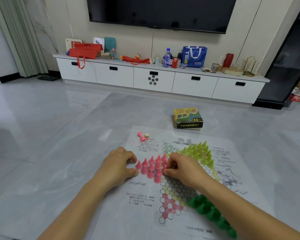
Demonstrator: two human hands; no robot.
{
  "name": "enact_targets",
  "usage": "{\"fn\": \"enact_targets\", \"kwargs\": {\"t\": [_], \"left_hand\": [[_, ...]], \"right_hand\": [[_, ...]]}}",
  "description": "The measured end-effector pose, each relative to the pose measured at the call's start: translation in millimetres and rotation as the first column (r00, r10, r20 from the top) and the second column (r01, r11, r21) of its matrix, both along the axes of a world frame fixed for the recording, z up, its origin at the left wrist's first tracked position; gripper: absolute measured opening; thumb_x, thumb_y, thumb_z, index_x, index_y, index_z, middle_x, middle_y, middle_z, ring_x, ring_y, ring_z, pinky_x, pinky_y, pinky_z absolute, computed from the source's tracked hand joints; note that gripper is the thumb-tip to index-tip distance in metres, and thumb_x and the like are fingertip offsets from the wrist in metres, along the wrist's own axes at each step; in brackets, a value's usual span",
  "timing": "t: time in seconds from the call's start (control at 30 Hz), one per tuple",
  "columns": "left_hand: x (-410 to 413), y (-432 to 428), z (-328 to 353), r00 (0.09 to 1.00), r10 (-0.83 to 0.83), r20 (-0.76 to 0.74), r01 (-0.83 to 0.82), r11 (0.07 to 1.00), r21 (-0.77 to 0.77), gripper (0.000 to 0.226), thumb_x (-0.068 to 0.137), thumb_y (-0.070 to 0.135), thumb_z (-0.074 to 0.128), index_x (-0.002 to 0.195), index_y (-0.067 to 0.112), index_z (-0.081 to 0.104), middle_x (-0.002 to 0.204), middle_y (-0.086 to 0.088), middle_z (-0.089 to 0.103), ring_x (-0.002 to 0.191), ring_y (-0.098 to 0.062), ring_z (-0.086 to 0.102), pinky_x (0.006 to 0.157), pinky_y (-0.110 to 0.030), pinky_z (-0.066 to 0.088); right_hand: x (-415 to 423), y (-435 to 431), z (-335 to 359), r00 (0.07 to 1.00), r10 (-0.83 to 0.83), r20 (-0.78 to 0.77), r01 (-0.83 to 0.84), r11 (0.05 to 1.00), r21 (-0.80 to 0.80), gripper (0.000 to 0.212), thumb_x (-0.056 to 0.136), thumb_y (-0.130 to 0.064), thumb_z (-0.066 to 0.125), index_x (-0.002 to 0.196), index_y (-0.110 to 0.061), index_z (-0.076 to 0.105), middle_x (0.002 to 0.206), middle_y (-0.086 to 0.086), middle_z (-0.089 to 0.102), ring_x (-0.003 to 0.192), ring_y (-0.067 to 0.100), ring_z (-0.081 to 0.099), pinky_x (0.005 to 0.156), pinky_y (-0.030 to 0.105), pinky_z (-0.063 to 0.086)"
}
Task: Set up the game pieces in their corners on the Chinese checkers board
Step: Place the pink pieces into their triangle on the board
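Observation:
A paper Chinese checkers board lies on the grey floor. Several pink cone pieces stand in its left corner. My left hand rests at the tip of that corner, thumb and fingers curled close to the outermost pink piece; whether it pinches it is unclear. My right hand pinches a pink piece at the inner edge of the group. Light green pieces fill the far corner. Dark green pieces stand in the near right corner, partly behind my right forearm.
A loose pink piece lies on its side beside a small die at the board's far left edge. The game box sits on the floor beyond the board. A white TV cabinet with clutter lines the wall.

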State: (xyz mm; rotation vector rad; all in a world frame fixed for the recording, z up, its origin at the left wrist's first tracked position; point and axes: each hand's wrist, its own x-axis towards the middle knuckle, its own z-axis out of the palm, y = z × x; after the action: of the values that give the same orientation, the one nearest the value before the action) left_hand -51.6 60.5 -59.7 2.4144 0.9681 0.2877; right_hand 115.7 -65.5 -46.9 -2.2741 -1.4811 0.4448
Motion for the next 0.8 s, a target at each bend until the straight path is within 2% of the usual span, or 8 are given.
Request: {"fn": "enact_targets", "kwargs": {"t": [0.33, 0.47, 0.63, 0.8], "left_hand": [[-0.8, -0.8, 0.7, 1.0, 0.002, -0.005, -0.002, 1.0, -0.004, 0.034, 0.075, 0.033, 0.07, 0.106, 0.025, 0.059, 0.106, 0.004, 0.048, 0.106, -0.015, 0.048, 0.096, -0.033, 0.042], [-0.9, -1.4, 1.3, 1.0, 0.003, -0.01, -0.003, 1.0, -0.007, 0.034, 0.075, 0.033, 0.069, 0.107, 0.024, 0.059, 0.106, 0.004, 0.048, 0.106, -0.015, 0.047, 0.095, -0.031, 0.042], [-0.3, -1.2, 1.8, 1.0, 0.003, -0.015, -0.003, 1.0, -0.012, 0.034, 0.076, 0.033, 0.069, 0.107, 0.024, 0.059, 0.103, 0.005, 0.046, 0.106, -0.015, 0.047, 0.096, -0.032, 0.042], [-0.7, -1.1, 2.1, 1.0, 0.0, -0.015, 0.0, 1.0, -0.013, 0.034, 0.075, 0.033, 0.069, 0.107, 0.024, 0.059, 0.104, 0.004, 0.047, 0.107, -0.016, 0.047, 0.096, -0.034, 0.042]], "right_hand": [[-0.9, -0.9, 1.5, 1.0, 0.006, -0.02, -0.006, 1.0, 0.005, 0.016, 0.08, -0.033, 0.065, 0.08, -0.023, 0.053, 0.077, -0.011, 0.054, 0.078, 0.011, 0.051, 0.073, 0.029, 0.044], [-0.6, -1.2, 1.0, 0.999, 0.012, -0.033, -0.012, 1.0, -0.001, 0.017, 0.08, -0.031, 0.066, 0.075, -0.027, 0.05, 0.072, -0.016, 0.051, 0.076, 0.01, 0.051, 0.069, 0.026, 0.042], [1.1, -0.6, 2.6, 0.996, 0.017, -0.087, -0.018, 1.0, -0.009, 0.015, 0.08, -0.027, 0.067, 0.075, -0.025, 0.053, 0.074, -0.014, 0.055, 0.076, 0.009, 0.053, 0.074, 0.027, 0.046], [4.5, -0.7, 3.8, 0.991, 0.035, -0.129, -0.038, 0.999, -0.018, 0.016, 0.081, -0.017, 0.064, 0.074, -0.026, 0.053, 0.075, -0.014, 0.055, 0.071, 0.006, 0.051, 0.064, 0.017, 0.042]]}}
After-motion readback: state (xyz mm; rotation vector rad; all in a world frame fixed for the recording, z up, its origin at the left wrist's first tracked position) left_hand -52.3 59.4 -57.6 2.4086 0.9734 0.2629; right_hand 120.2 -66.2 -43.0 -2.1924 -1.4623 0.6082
